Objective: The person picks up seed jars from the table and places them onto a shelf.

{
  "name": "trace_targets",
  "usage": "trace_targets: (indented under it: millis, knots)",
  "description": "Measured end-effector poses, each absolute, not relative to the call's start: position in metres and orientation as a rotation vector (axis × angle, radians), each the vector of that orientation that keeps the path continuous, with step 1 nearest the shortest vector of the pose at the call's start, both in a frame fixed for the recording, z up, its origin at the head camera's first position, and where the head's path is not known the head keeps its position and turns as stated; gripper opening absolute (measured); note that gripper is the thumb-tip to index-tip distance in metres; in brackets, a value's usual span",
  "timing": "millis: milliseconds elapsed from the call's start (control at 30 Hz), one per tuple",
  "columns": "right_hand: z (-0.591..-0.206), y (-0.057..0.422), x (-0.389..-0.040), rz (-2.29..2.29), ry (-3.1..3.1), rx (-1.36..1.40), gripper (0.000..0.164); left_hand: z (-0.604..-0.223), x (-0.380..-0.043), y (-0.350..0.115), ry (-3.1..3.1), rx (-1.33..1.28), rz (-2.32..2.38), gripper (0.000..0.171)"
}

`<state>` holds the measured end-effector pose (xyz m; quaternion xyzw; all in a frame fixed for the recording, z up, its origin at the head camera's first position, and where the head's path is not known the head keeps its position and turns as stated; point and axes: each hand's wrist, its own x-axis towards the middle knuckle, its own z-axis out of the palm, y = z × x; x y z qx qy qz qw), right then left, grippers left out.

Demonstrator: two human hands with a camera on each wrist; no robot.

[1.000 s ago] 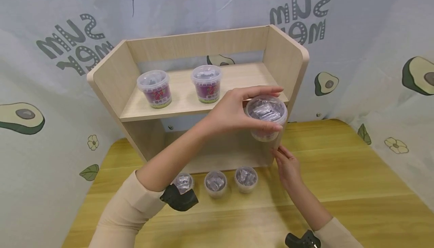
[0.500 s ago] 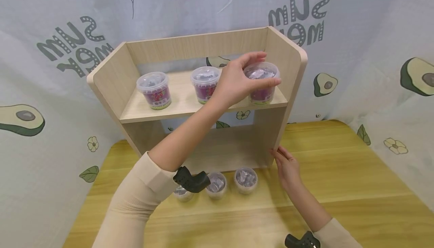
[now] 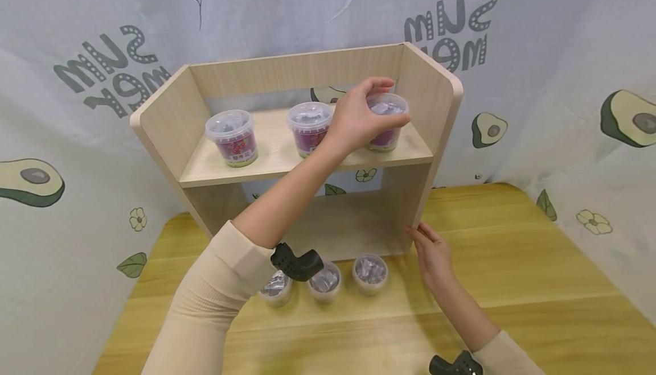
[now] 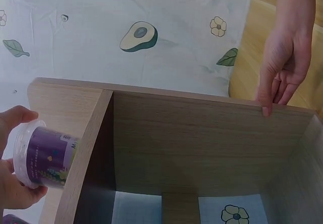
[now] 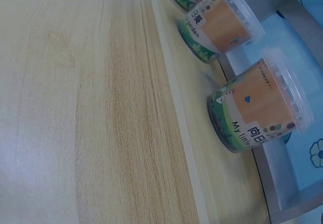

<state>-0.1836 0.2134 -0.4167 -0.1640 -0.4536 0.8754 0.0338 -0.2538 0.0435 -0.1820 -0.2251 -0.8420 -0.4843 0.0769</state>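
Note:
On the upper board of a light wooden shelf, my left hand grips a clear-lidded plastic tub at the right end. The left wrist view shows the tub's purple label, with its base at the board. Two similar tubs with purple labels stand to its left, one in the middle and one at the left end. My right hand holds the lower front edge of the right side panel. Its thumb lies over that edge in the left wrist view.
Three more tubs stand in a row on the wooden table before the shelf: a right one, a middle one and a left one partly behind my left arm. Their labels are orange. A patterned cloth hangs behind.
My left hand has lifted the tub from in front of the shelf onto the upper board, then moved it slightly left. The right hand has stayed at the side panel.

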Motion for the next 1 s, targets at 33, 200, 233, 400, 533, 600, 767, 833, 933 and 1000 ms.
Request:
trace_targets:
  millis: [33,200,233,400,533,600,767,833,933,1000]
  knots:
    - [-0.417,0.213,-0.183,2.691,-1.398,-0.505,0.031,-0.182,-0.255,0.044,-2.53,-0.67,-1.448,0.059]
    - [-0.417,0.214,-0.181,2.691,-1.425,-0.511,0.026,-0.184,-0.257,0.046,-2.572,-0.663,-1.441,0.058]
    - [-0.417,0.214,-0.181,2.692,-1.424,-0.515,0.025,-0.184,-0.258,0.046,-2.577,-0.664,-1.439,0.058]
    - [-0.418,0.214,-0.182,2.685,-1.418,-0.518,0.023,-0.184,-0.259,0.046,-2.593,-0.67,-1.417,0.057]
    - [-0.418,0.214,-0.183,2.672,-1.428,-0.508,0.025,-0.181,-0.26,0.045,-2.623,-0.673,-1.381,0.058]
    - [-0.418,0.213,-0.183,2.67,-1.425,-0.506,0.027,-0.179,-0.26,0.044,-2.633,-0.671,-1.37,0.059]
    - [-0.419,0.213,-0.184,2.669,-1.415,-0.501,0.027,-0.174,-0.259,0.044,-2.629,-0.679,-1.378,0.059]
    - [-0.419,0.213,-0.184,2.671,-1.409,-0.506,0.026,-0.173,-0.258,0.045,-2.624,-0.69,-1.371,0.059]
    - [-0.419,0.213,-0.184,2.673,-1.402,-0.506,0.024,-0.172,-0.258,0.045,-2.621,-0.705,-1.335,0.058]
    - [-0.419,0.213,-0.184,2.674,-1.397,-0.511,0.023,-0.171,-0.258,0.045,-2.618,-0.71,-1.306,0.057]
